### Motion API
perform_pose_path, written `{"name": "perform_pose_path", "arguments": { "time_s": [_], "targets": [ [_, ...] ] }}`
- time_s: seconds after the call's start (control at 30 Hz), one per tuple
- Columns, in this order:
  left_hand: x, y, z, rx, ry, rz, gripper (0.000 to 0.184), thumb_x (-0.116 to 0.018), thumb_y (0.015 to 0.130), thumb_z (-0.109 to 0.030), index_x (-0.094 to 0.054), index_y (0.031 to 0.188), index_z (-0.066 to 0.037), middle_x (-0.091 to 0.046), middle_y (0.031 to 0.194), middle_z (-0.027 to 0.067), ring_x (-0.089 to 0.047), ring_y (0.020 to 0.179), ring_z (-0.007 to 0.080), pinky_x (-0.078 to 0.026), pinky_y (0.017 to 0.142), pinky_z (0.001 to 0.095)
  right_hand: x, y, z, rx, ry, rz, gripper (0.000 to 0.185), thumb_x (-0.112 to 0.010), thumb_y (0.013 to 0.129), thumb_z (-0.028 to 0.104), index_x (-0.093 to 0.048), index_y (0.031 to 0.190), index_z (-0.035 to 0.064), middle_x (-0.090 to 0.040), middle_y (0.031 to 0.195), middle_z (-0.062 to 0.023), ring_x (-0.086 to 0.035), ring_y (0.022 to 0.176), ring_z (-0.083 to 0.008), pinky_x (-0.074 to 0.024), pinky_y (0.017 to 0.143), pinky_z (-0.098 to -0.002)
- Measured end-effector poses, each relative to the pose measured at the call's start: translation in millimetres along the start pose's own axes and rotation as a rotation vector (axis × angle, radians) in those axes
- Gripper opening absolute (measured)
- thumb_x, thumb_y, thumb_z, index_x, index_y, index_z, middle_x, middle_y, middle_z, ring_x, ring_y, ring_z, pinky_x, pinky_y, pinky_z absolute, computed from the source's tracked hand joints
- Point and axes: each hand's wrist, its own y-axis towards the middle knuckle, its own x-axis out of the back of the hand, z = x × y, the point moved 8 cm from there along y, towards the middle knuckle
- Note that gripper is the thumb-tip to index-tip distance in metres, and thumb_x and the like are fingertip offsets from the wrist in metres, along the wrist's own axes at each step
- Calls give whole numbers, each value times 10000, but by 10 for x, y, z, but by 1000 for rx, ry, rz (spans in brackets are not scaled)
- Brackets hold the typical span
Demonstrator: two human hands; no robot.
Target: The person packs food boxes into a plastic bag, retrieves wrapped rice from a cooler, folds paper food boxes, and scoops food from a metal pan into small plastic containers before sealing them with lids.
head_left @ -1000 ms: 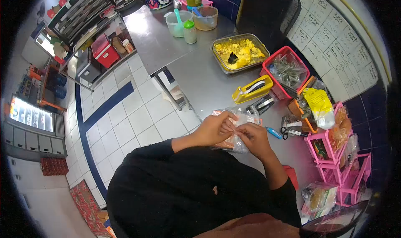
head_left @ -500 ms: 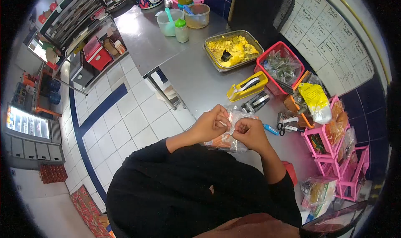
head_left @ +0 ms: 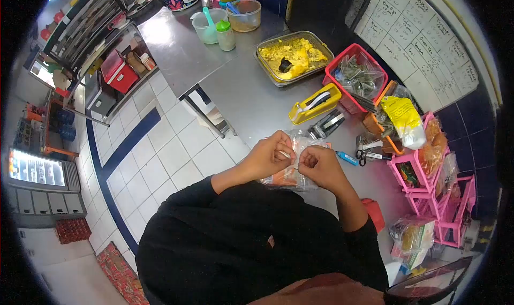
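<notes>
My left hand (head_left: 272, 156) and my right hand (head_left: 319, 167) are close together at the near edge of the steel table, fingers pinched on a clear plastic bag (head_left: 305, 141). Orange and white printed matter shows through the bag, beneath and between my hands. Which part of the plastic each fingertip grips is too small to make out. Just beyond the bag stand a yellow tape dispenser (head_left: 315, 104) and a black stapler-like tool (head_left: 326, 125). A blue marker (head_left: 346, 157) and scissors (head_left: 362, 156) lie to the right of my right hand.
A tray of yellow food (head_left: 293, 58) and a red basket of small plastic packets (head_left: 356, 77) stand farther back on the steel table (head_left: 225, 80). Pink racks (head_left: 428, 198) hold bagged items at the right. Plastic tubs (head_left: 243, 17) stand at the far end.
The camera view has shifted slightly, so the table items appear farther left and higher. My hands stay pinched on the bag, with a small gap now between the fingers.
</notes>
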Motion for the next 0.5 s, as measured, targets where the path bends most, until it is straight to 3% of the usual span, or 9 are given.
{"name": "perform_pose_path", "arguments": {
  "time_s": [0.17, 0.5],
  "targets": [
    [3, -1, -42, 42, 22, -16, 327, -629, 778, 42, -409, 1008, -31, -652, 909, 93, -642, 801, 120, -527, 699, 240, 30, -21, -40, -60, 104, -4, 89, -672, 697, 37, -592, 731, 17, -538, 628, 15, -483, 554, -42, -396, 510, -208],
    [36, 13, 43, 31, -21, -29, 336, -661, 768, 35, -426, 998, -32, -658, 910, 92, -645, 865, 136, -528, 746, 256, 31, -39, -23, -115, 18, -77, 135, -690, 659, 80, -582, 703, 11, -527, 625, -27, -488, 552, -94, -409, 527, -238]
  ]
}}
